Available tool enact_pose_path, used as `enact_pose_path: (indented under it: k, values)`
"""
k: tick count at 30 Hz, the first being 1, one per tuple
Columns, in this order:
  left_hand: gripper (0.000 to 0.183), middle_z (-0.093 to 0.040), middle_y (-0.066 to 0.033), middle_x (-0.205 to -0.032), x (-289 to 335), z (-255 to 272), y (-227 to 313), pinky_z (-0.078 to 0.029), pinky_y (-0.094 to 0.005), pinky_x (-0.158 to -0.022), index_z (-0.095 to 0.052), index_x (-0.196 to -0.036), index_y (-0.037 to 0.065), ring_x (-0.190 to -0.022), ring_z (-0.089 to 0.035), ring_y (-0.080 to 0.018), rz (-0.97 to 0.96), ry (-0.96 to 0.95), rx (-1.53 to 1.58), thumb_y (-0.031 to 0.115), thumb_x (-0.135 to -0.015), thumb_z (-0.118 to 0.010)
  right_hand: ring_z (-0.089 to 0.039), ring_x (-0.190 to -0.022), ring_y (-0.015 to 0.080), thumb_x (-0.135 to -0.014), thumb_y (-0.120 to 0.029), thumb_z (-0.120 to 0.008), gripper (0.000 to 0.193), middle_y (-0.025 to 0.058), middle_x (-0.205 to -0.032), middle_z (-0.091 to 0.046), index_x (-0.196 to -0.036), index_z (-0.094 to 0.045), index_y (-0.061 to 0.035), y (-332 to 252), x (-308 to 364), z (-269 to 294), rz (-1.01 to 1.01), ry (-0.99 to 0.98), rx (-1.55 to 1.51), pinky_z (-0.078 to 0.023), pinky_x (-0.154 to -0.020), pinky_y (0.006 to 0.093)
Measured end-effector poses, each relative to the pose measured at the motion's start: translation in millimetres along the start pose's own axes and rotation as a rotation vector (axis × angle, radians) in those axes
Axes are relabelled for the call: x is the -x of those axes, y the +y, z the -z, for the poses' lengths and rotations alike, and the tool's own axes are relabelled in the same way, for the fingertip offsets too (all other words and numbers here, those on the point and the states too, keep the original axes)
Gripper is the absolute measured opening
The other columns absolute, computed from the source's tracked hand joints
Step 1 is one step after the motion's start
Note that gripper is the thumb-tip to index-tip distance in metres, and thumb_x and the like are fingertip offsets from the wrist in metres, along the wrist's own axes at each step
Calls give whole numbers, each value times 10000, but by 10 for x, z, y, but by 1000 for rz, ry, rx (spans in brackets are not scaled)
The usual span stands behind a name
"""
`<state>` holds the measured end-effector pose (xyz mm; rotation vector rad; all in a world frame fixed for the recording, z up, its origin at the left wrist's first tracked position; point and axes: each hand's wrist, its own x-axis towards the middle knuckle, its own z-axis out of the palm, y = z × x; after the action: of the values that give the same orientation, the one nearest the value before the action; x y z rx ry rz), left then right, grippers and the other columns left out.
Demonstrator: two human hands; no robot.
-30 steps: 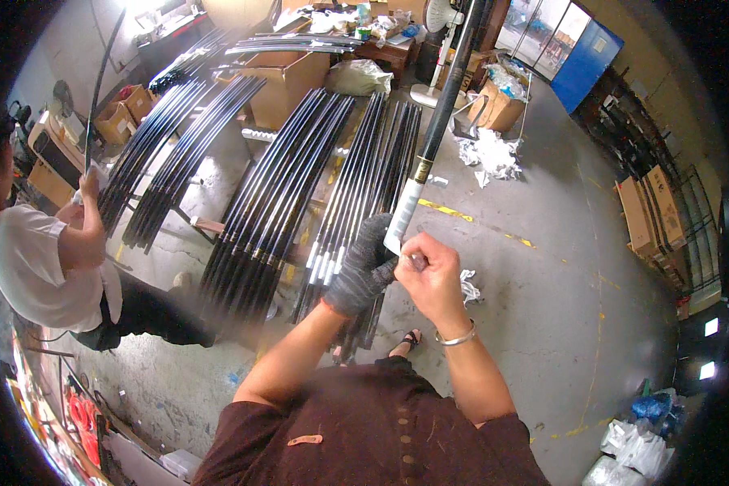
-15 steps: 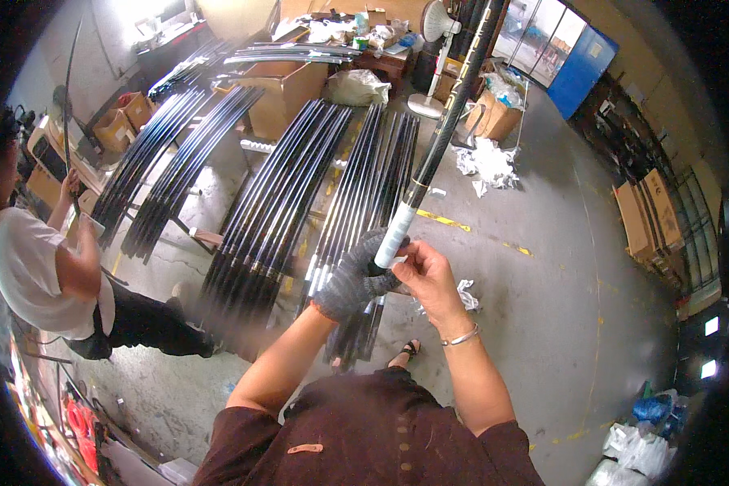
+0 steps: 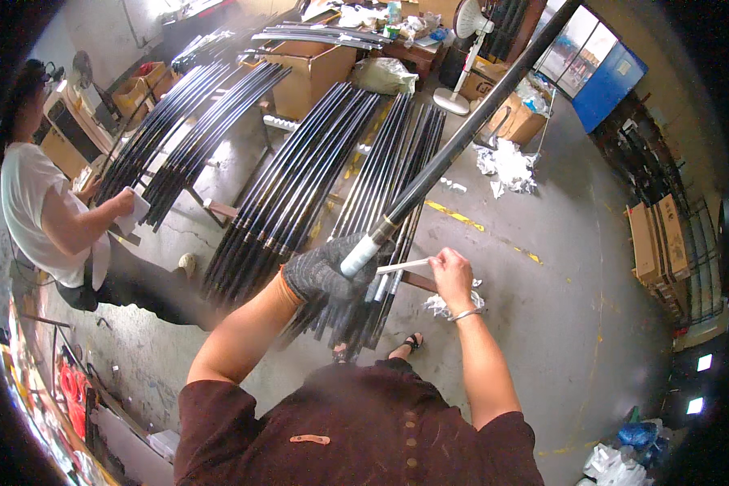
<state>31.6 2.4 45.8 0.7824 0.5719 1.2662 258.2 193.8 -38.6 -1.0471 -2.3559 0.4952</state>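
Note:
My left hand point(image 3: 322, 270), in a dark grey knit glove with an orange cuff, is closed round the lower end of a long black rod point(image 3: 454, 147). The rod slants up and away to the right, past the upper edge of the view. White wrapping point(image 3: 359, 256) covers its near end. From beside that end a narrow white strip point(image 3: 405, 266) stretches to my bare right hand point(image 3: 454, 274), which pinches its far end between thumb and fingers. Where the strip meets the rod is partly hidden by the glove.
Bundles of black rods point(image 3: 296, 174) lie on low racks ahead and to the left. A co-worker point(image 3: 53, 211) stands at left with a white cloth or paper. White scraps point(image 3: 506, 166), a standing fan point(image 3: 470, 49) and cardboard boxes point(image 3: 656, 243) stand or lie around the floor.
My right hand has moved right, away from the rod, drawing the white strip out. The rod has tilted further right, and the view has shifted. The co-worker's arms have come down.

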Motion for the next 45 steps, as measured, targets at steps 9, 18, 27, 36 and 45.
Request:
enact_pose_path:
  k: [9,18,27,36,45]
  values:
    - [776,-520,12,-701,480,265,-177,-385,-250,-482,-483,-1183,60,-544,-480,-105,28,15,76,212,-547,-901,-596,-749,417,-733,-175,-656,172,205,-756,-614,-757,-584,-20,1901,838,555,-515,-25,445,-461,-634,483]
    - [807,-567,-35,-820,917,515,-376,-440,-246,-528,-406,-1362,91,-632,-535,-118,101,223,62,69,-649,-784,-623,-874,376,-738,-135,-715,275,205,-940,-640,-935,-591,10,3205,2750,1350,-887,-34,605,-491,-753,458]
    - [596,-618,-117,-1166,1303,2094,-1076,-494,-366,-822,-423,-1386,150,-957,-624,-283,-33,965,-741,184,-841,-664,-588,-760,257,-731,-172,-692,351,193,-903,-641,-972,-614,71,3039,4710,1799,-1543,182,123,-478,-678,462]
    - [499,-612,-200,-1081,1212,2595,-1142,-487,-484,-783,-445,-1350,232,-924,-623,-370,672,1296,-1478,299,-866,-544,-558,-693,234,-765,-222,-670,336,163,-871,-627,-959,-596,42,2026,4705,1648,-1742,-76,-81,-454,-606,428]
    - [426,-595,-142,-1025,1025,3137,-1453,-478,-435,-801,-483,-1315,244,-1001,-577,-314,657,1390,-1606,209,-892,-509,-528,-626,210,-799,-273,-648,328,133,-839,-613,-946,-578,13,1702,4683,1817,-1749,-184,-77,-429,-534,394]
